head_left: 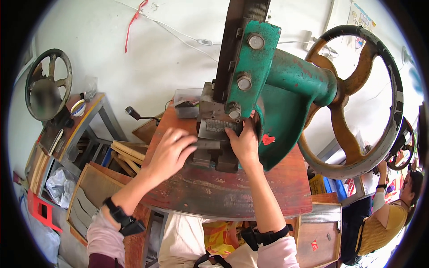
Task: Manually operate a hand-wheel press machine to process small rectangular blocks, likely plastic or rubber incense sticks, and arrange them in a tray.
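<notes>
Beneath the ram of a green hand press lies a grey metal plate with rows of small raised marks. My right hand is closed at the plate's right end, its thumb on top; the other fingers are partly hidden beside the press frame. My left hand is at the left of the die base, fingers bent, with the thumb and index tips at the end of a flat dark metal bar. The bar lies across the front of the base, above two steel blocks.
The press stands on a worn reddish wooden table. Its large handwheel is at right. Behind the base sits a clear plastic box. Wooden trays flank my legs. Another person works at far right; a second handwheel stands at left.
</notes>
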Motion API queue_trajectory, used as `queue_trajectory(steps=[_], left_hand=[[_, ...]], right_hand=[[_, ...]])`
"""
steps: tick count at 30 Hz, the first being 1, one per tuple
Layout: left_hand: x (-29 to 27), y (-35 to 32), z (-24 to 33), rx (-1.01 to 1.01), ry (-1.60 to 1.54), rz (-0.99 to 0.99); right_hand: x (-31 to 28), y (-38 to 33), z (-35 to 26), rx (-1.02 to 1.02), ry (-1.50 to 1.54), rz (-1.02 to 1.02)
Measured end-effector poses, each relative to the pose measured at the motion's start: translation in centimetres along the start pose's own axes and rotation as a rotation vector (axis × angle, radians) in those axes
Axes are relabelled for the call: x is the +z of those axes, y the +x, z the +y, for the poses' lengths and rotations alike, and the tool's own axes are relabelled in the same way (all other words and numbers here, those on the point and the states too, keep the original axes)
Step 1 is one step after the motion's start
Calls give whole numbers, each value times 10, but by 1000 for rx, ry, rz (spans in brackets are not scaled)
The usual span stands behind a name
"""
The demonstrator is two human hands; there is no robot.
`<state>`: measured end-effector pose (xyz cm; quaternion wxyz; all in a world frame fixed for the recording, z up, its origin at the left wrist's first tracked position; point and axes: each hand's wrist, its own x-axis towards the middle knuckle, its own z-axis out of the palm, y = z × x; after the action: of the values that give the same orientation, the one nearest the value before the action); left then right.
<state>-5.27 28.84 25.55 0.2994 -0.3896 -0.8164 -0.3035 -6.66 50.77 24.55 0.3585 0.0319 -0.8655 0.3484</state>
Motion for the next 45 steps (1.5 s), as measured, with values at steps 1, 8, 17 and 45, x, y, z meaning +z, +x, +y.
queue_trajectory(steps=[1, 8, 17, 45], left_hand=[[6, 13, -7, 4, -2, 7], [24, 46, -20, -313, -84, -158], [45, 44, -14, -416, 164, -339], [58, 46, -33, -241, 247, -306]], right_hand=[[-2, 3, 0, 17, 47, -3], [-36, -71, -10, -36, 207, -29], [-82, -146, 51, 267, 6, -12], [-91, -156, 54, 326, 101, 96]])
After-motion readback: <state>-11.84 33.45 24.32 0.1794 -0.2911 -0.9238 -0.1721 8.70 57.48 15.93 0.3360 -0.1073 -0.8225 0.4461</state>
